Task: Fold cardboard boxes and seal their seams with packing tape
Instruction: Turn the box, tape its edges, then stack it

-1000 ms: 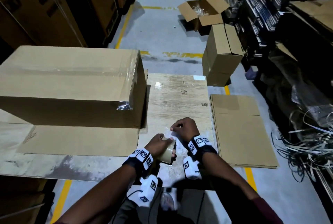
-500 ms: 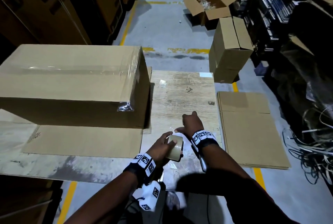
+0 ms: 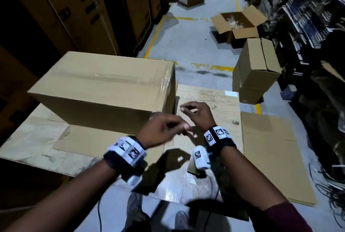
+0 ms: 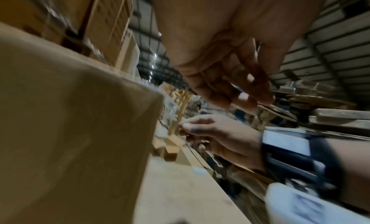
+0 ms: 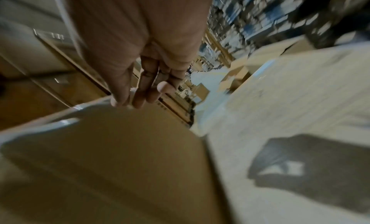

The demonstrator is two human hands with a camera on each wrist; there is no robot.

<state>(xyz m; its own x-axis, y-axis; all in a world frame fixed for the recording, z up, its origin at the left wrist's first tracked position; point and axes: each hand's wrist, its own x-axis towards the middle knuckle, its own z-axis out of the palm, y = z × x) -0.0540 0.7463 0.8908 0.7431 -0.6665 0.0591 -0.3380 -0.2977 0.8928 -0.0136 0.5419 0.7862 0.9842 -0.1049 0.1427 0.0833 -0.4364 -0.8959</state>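
A large brown box (image 3: 104, 82) with clear tape along its top seam stands on the wooden table (image 3: 214, 104). A loose end of tape hangs at its near right corner. My left hand (image 3: 173, 127) hovers blurred just in front of that corner, fingers loosely curled and holding nothing (image 4: 230, 92). My right hand (image 3: 186, 108) is raised beside the box's right end, thumb and fingers close together with nothing seen between them (image 5: 140, 92). The tape roll (image 3: 192, 169) lies on the table near its front edge, half hidden by my right wrist camera.
A flat cardboard sheet (image 3: 93, 142) lies under the box. A stack of flat cardboard (image 3: 270, 157) sits right of the table. On the floor beyond are a closed box (image 3: 257, 67) and an open box (image 3: 237, 24). Tangled strapping (image 3: 332, 175) lies far right.
My left hand has let go of the tape roll, which now lies on the table. Both hands have risen and moved forward to the box's near right corner.
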